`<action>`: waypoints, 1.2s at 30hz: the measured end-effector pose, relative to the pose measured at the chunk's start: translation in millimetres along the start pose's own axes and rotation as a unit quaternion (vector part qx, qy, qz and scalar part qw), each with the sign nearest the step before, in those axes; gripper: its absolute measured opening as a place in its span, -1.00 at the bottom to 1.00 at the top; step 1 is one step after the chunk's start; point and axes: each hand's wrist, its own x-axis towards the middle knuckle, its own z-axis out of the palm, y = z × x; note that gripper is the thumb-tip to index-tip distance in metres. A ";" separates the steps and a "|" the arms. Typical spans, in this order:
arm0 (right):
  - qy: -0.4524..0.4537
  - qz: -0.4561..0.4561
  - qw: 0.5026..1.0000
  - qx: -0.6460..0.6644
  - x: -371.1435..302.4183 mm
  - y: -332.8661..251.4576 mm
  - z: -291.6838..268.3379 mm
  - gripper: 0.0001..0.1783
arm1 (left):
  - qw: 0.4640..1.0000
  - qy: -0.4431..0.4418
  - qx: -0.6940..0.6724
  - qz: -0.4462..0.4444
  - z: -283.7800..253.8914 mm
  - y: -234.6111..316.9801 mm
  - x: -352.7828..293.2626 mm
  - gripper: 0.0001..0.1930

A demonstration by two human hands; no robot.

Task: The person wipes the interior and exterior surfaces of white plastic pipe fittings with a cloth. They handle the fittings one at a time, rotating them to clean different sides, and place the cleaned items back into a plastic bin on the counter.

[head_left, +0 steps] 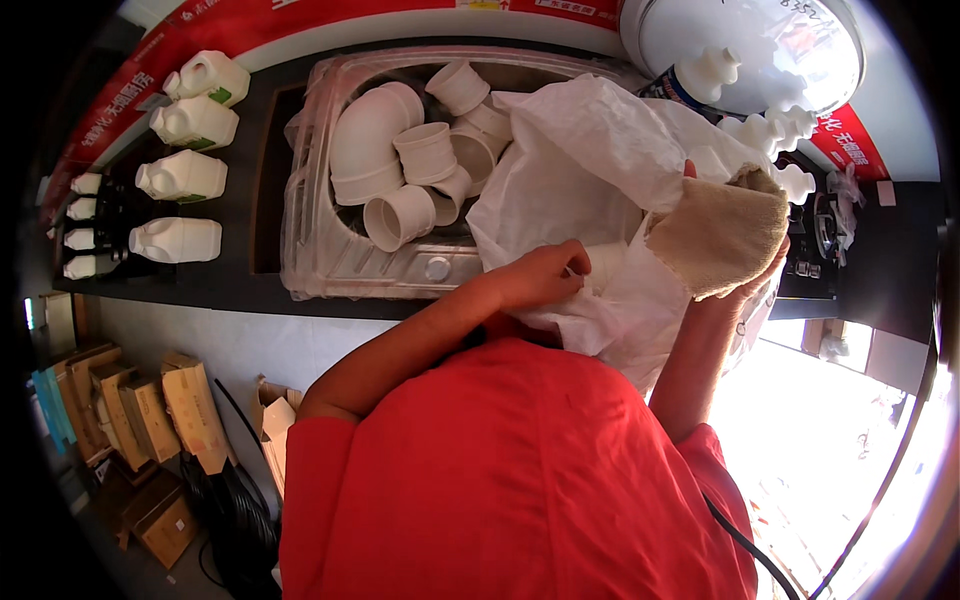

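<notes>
A large white woven plastic bag point(610, 130) lies with its mouth spread over the right part of the sink. My left hand point(545, 276) is closed at the bag's near edge, its fingers curled on the bag material. Right beside those fingers, a white pipe fitting point(606, 264) shows inside the bag. A beige cloth point(715, 238) is in my right hand point(772, 272), which grips it from the right side; most of that hand is hidden behind it. Left of the bag, a wrapped sink point(300, 215) holds several white pipe fittings, among them a big elbow point(372, 140).
White jugs point(180, 176) stand along the dark counter point(235, 190) at the left. White bottles point(765, 130) and a large round white lid point(745, 45) are at the far right. Cardboard boxes point(195, 410) and a black coiled hose point(235, 525) sit on the floor at the lower left.
</notes>
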 end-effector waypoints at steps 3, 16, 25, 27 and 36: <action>0.028 -0.009 1.000 0.000 2.2 6.3 6.7 -0.44 | 0.981 0.092 -0.165 -0.054 12.3 -12.5 14.0 -0.66; 0.110 0.026 0.990 -0.086 -8.2 11.1 -6.8 -0.37 | 0.868 0.269 -0.417 -0.002 -28.0 37.1 -15.8 -0.66; 0.103 -0.061 0.949 -0.292 -13.6 41.8 40.0 -0.54 | 0.866 0.384 -0.273 0.169 -52.6 56.7 -60.0 -0.65; -0.043 -0.032 0.851 -0.523 -26.8 64.5 56.9 -0.51 | 0.876 0.383 -0.218 0.195 -45.2 63.5 -62.4 -0.64; -0.151 0.217 0.889 -0.374 -43.1 122.2 88.5 -0.33 | 0.851 0.451 -0.063 0.261 -38.7 80.6 -78.3 -0.65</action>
